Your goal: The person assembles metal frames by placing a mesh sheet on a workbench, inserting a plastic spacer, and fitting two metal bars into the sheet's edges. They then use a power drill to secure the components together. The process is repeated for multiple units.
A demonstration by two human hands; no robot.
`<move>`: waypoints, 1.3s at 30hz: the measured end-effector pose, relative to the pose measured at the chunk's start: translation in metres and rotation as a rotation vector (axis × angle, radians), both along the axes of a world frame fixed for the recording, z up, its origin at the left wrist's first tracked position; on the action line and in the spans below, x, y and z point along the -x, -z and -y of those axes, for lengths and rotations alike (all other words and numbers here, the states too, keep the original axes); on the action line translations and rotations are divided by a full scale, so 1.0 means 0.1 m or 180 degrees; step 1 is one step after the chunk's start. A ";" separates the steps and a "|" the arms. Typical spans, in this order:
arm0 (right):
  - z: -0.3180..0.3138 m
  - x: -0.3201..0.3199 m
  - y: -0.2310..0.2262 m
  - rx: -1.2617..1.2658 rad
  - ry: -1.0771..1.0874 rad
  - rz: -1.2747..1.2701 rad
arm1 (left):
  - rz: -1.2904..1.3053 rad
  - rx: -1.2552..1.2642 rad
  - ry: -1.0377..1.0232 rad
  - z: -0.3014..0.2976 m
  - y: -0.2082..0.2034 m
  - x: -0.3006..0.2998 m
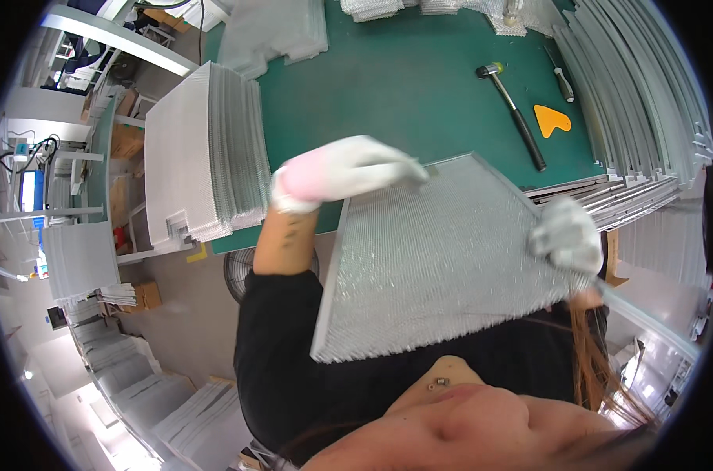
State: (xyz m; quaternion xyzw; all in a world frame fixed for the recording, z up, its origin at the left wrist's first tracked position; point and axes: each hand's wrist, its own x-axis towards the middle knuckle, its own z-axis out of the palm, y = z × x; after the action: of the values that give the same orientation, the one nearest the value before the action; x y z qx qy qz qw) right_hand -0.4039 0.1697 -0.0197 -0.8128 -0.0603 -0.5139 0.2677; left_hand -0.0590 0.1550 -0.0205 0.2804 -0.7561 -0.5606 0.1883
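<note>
A silvery mesh panel (435, 259) is tilted in front of my chest, over the front edge of the green table. Thin metal frame strips border its left, far and right sides; the near edge shows bare, ragged mesh. My left hand (352, 174), in a white glove with a pink cuff area, is closed at the far edge, fingertips pressed on the frame. At the right edge my white-gloved right hand (567, 238) is closed on the panel, slightly blurred. A long pale metal strip (647, 320) runs from near my right wrist toward the lower right; whether I hold it is unclear.
On the green table (388, 86) lie a black-handled mallet (517, 118), an orange scraper (552, 121) and a screwdriver (563, 82). Stacked mesh sheets (207, 153) stand at left, with long metal-framed panels (631, 86) at right. A floor fan (238, 271) sits below the table.
</note>
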 end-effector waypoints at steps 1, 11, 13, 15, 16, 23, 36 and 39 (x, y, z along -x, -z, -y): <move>0.10 0.04 0.10 -0.0024 -0.0023 0.0127 | -0.1733 0.0066 0.0288 -0.19 -0.05 -0.16; 0.48 -0.46 -0.10 -0.1206 0.0013 0.0615 | -0.1747 0.3220 -0.2552 -0.92 -0.11 0.22; 0.39 -0.32 0.06 -0.1029 -0.0148 0.0644 | -0.1726 0.3387 -0.1545 -0.90 -0.10 0.20; 0.23 -0.19 0.09 -0.0924 -0.0331 0.0524 | -0.1453 0.3020 -0.0477 -0.99 -0.14 0.07; 0.20 -0.17 0.13 -0.0862 -0.0505 0.0493 | -0.1528 0.3068 -0.0565 -1.11 -0.09 0.14; 0.30 -0.10 0.73 -0.1127 0.0228 0.0361 | -0.1403 0.3265 -0.0492 -0.93 -0.14 -0.02; 0.83 -0.73 0.84 -0.1092 0.2047 -0.0016 | -0.1558 0.2684 -0.3979 -0.48 -0.14 -0.01; 0.92 -0.70 -0.04 -0.1585 0.1481 0.0783 | -0.1578 0.2451 -0.4048 -0.54 -0.15 -0.01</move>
State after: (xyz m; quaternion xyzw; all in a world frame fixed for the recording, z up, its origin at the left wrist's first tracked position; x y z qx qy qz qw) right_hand -0.3339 0.0773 -0.0155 -0.6467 0.2216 -0.6540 0.3240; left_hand -0.0575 0.2089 -0.0058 0.4412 -0.5273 -0.0897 0.7206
